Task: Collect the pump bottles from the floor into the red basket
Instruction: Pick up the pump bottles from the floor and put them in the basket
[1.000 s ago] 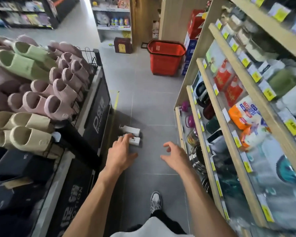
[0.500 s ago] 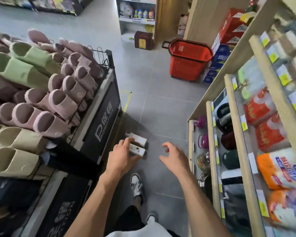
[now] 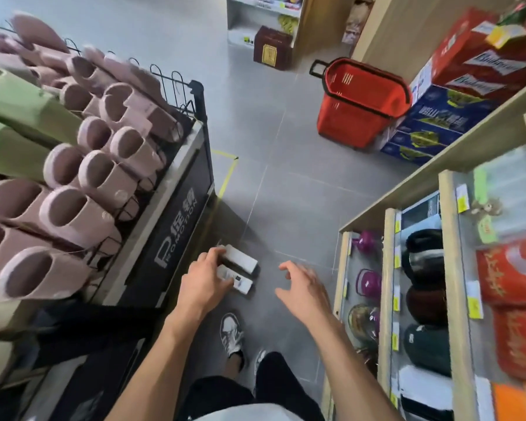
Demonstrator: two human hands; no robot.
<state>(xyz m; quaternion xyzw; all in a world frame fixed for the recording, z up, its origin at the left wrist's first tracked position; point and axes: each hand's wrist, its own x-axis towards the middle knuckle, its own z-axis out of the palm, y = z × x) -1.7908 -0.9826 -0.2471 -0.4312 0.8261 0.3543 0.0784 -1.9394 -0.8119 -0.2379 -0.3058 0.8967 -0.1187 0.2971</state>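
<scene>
This is the picking-up step. Two white pump bottles [image 3: 243, 259] lie side by side on the floor [image 3: 286, 177], in the lower middle of the frame. The left hand [image 3: 205, 279] lies on their near ends (I cannot tell if its grip is closed on them). The right hand [image 3: 304, 288] hangs beside them, fingers apart, holding nothing. Next comes a firm hold, then a carry to the red basket [image 3: 354, 117] at the upper right.
</scene>
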